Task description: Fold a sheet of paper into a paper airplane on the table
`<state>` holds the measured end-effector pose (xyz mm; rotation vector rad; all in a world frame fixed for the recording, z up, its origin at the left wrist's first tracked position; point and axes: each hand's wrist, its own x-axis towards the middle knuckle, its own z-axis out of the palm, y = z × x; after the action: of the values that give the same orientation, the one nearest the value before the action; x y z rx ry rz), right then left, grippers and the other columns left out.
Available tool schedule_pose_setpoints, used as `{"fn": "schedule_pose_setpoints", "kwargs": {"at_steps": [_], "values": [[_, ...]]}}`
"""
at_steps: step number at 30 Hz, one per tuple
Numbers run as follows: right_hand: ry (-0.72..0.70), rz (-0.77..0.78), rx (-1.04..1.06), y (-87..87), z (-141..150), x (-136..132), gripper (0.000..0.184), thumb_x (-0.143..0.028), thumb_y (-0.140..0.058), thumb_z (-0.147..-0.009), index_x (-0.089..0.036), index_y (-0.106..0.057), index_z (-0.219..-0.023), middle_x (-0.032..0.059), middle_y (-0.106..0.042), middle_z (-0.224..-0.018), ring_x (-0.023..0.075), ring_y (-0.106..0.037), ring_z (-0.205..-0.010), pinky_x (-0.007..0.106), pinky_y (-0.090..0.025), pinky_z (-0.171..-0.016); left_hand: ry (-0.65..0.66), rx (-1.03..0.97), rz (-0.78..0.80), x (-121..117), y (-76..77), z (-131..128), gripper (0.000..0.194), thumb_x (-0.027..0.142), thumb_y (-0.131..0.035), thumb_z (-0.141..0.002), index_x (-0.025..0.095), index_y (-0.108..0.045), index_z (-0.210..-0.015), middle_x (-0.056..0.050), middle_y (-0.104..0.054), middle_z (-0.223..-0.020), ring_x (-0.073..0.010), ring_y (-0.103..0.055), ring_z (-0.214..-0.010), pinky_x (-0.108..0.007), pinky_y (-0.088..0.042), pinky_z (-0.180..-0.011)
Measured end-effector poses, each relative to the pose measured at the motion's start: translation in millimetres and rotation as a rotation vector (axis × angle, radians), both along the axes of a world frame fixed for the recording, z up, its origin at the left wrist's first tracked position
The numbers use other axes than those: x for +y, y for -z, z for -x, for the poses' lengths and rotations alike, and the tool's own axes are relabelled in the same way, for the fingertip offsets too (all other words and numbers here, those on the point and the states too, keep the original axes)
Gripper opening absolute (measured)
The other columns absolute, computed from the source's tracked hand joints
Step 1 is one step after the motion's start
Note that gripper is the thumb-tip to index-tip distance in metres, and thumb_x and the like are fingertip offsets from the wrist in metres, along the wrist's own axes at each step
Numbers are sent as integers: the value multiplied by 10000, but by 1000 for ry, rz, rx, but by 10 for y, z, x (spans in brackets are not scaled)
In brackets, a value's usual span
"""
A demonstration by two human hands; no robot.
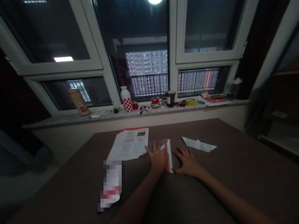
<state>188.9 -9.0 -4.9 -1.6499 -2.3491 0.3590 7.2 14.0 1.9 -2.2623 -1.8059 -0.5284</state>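
A narrow folded sheet of paper [168,155], white with an orange-red band, lies on the brown table in front of me. My left hand [158,158] rests on its left side with the fingers spread out. Just right of the strip is my right hand [187,161], its fingers apart and curved down toward the tabletop. The right thumb is close to the strip's near end; I cannot tell whether it touches. Behind my right hand lies a white folded paper boat shape [199,144], flat on the table.
A stack of printed sheets [129,144] lies at the back left of the table [210,193]. Nearer me is a blurred-out item [111,185]. Along the windowsill [107,115] stand a checkered bottle [127,99], a tan tumbler [78,102], a dark cup [170,99] and yellow tape [191,101].
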Motion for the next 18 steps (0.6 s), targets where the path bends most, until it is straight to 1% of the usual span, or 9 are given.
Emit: {"fn": "schedule_pose_setpoints", "kwargs": {"at_steps": [6, 9, 11, 12, 13, 16, 18], "values": [[-59, 3, -20, -19, -17, -24, 1036, -723, -653, -608, -252, -324, -1471, 162, -211, -1558, 363, -138, -1433, 616, 32, -1118, -14, -10, 10, -15, -27, -7, 303, 349, -475, -918, 315, -656, -1158, -56, -569, -1346, -368, -253, -1396, -750, 78, -1034], [-68, 1, -5, -13, -37, -36, 1025, -745, -628, -626, -236, -337, -1467, 166, -212, -1558, 368, -143, -1431, 616, 33, -1119, -9, -39, 0, -2, -4, 14, 299, 334, -472, -919, 308, -657, -1151, -51, -580, -1332, -368, -261, -1390, -755, 62, -1035], [-88, -4, 24, -12, -58, -37, 1010, -764, -620, -628, -257, -351, -1459, 158, -229, -1552, 368, -160, -1426, 622, 30, -1117, 1, -64, -4, 7, 18, 32, 282, 334, -482, -916, 310, -662, -1131, -40, -586, -1325, -365, -270, -1385, -762, 61, -1030], [-100, -8, 46, -13, -70, -34, 972, -763, -617, -639, -280, -373, -1446, 145, -251, -1546, 361, -175, -1423, 622, 20, -1118, 8, -76, -4, 10, 28, 41, 272, 335, -489, -914, 311, -664, -1120, -35, -587, -1325, -363, -273, -1382, -766, 62, -1027], [-109, -14, 74, -14, -81, -28, 895, -752, -608, -665, -308, -417, -1418, 126, -286, -1532, 349, -198, -1417, 617, 2, -1121, 16, -86, -3, 10, 35, 49, 264, 335, -494, -912, 311, -665, -1111, -30, -584, -1328, -361, -276, -1381, -768, 62, -1026], [-101, -43, 168, -14, -98, 4, 503, -647, -530, -817, -364, -615, -1225, 65, -422, -1446, 297, -311, -1370, 583, -69, -1132, 63, -100, -8, 1, 42, 64, 243, 328, -496, -912, 308, -667, -1084, -23, -580, -1331, -339, -284, -1379, -762, 68, -1033], [-87, -62, 209, -8, -94, 27, 347, -560, -517, -867, -371, -688, -1102, 44, -481, -1387, 276, -368, -1330, 562, -104, -1133, 105, -102, -9, -10, 35, 65, 225, 322, -499, -911, 306, -669, -1059, -19, -585, -1321, -321, -292, -1377, -751, 69, -1044]]}}
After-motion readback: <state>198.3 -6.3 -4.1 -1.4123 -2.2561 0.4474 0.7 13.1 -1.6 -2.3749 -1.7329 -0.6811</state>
